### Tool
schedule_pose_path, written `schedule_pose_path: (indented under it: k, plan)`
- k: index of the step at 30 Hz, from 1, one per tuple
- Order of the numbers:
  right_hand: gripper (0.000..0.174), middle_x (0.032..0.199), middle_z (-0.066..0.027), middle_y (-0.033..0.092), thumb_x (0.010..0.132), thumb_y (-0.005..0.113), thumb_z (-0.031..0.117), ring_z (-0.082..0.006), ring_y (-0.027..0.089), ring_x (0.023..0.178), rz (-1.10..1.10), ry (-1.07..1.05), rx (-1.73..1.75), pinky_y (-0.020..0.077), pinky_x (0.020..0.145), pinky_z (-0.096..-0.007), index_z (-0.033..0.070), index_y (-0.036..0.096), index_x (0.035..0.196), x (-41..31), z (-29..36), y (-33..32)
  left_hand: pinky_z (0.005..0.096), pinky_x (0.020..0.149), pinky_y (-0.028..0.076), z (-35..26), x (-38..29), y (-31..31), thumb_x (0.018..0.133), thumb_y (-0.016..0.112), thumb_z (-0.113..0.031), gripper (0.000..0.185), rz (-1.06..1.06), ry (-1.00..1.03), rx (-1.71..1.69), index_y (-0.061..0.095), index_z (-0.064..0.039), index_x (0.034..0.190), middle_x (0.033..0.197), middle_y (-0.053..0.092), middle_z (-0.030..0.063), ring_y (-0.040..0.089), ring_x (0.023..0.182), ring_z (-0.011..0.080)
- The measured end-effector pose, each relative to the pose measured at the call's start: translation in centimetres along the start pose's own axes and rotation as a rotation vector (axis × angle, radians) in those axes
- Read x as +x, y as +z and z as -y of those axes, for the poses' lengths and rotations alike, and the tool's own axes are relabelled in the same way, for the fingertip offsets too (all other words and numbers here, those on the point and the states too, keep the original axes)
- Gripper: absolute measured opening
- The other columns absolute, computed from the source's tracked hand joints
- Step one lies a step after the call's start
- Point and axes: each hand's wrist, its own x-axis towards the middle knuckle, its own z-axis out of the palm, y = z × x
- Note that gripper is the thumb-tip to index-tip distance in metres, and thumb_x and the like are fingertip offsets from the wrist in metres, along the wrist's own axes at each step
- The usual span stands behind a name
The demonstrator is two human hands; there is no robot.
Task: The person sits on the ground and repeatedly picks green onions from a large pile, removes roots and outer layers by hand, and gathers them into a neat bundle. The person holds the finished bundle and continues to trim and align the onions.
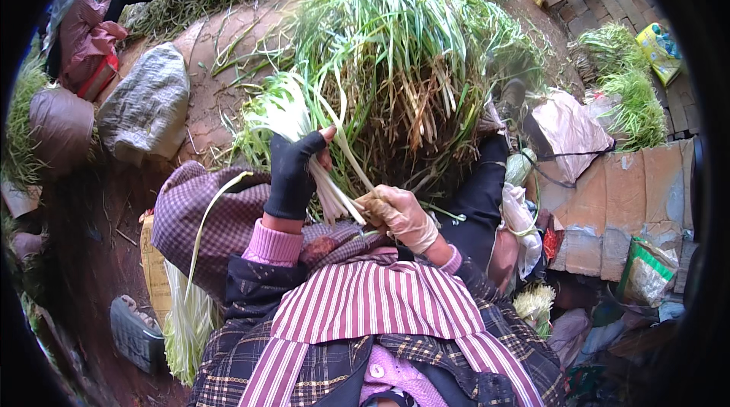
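Observation:
My left hand [296, 173], in a black fingerless glove, is closed round a bunch of pale-stemmed leafy greens [288, 110], its leaves fanning up and left, its stem ends pointing down to the right. My right hand [402, 217], in a thin translucent glove, grips a single long stalk [355, 161] by its lower end, just right of the bunch's ends. The stalk's upper part leans up and left. Before me lies a large heap of green stalks [399, 30], with brown, soil-stained roots [425, 104] facing me. A pale leaf [208, 219] lies over my checked sleeve or cloth at left.
Trimmed pale stalks [188, 321] hang beside a yellow printed box [154, 264] at lower left. A woven sack [148, 102] stands left of the heap. Flattened cardboard [621, 201] and a pink plastic bag [570, 127] lie right. Another person [85, 36] sits at upper left.

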Motion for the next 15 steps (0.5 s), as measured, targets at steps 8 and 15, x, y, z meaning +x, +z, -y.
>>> schedule_pose_path:
  k: [8, 15]
  plan:
    - [0.033, 0.071, -0.0067, 0.061, 0.098, 0.058, 0.032, -0.0145, 0.056, 0.065, -0.054, -0.041, -0.211, 0.0455, 0.059, -0.0301, 0.002, 0.068, 0.088, 1.8, 2.5, 0.2, 0.0239, 0.055, 0.051, -0.1, -1.0, 2.5, 0.082, 0.067, -0.005, 0.043, 0.268, -0.176, -0.165, 0.051, 0.004, 0.121, 0.09, 0.068, 0.0118, 0.066, 0.069, 0.0151]
    - [0.024, 0.085, -0.0072, 0.067, 0.096, 0.062, 0.024, -0.0112, 0.061, 0.064, -0.416, -0.436, -0.532, 0.048, 0.055, -0.0249, 0.001, 0.068, 0.097, 7.5, 1.7, -7.2, 0.0309, 0.071, 0.053, -3.3, -0.4, -2.4, 0.09, 0.061, -0.012, 0.038, -0.12, 0.266, -0.397, 0.052, 0.004, 0.123, 0.085, 0.064, 0.0086, 0.058, 0.067, 0.013]
